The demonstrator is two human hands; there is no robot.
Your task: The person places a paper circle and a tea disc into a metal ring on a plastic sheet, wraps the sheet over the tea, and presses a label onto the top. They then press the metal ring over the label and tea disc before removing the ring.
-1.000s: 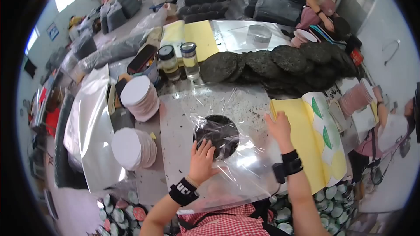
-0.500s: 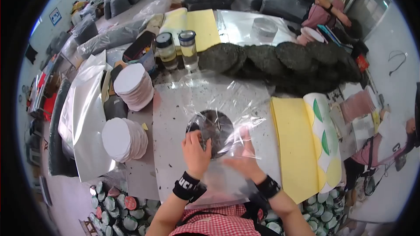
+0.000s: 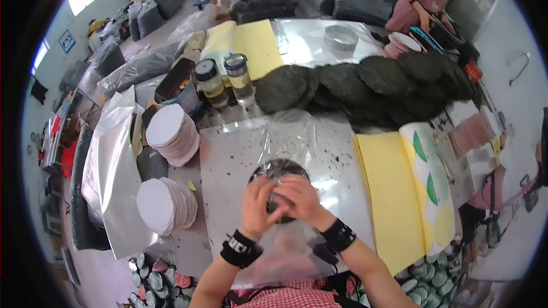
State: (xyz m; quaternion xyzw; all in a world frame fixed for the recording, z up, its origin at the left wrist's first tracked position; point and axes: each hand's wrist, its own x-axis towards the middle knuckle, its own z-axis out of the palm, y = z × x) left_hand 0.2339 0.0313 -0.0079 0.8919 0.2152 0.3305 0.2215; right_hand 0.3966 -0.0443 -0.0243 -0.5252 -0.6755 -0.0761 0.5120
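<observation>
A dark round disc (image 3: 279,168) lies on the metal work surface (image 3: 228,159), under a sheet of clear plastic film (image 3: 291,134) that stretches away toward the back. Over the disc's near left part is my left hand (image 3: 260,208), its fingers curled in at the film. My right hand (image 3: 302,201) bends over the right part of the disc, fingertips close to the left hand's. Both hands seem to hold gathered film, and they hide much of the disc. Black bands are around both wrists.
Overlapping dark discs (image 3: 342,82) line the back, beside two lidded jars (image 3: 240,80). White round stacks (image 3: 165,205) stand left; yellow sheets (image 3: 394,194) and a green-printed roll (image 3: 425,165) lie right. A co-worker (image 3: 425,0) is at the back right.
My right hand has moved left and in over the disc, next to my left hand. The film that was spread wide at the right is now drawn in narrower.
</observation>
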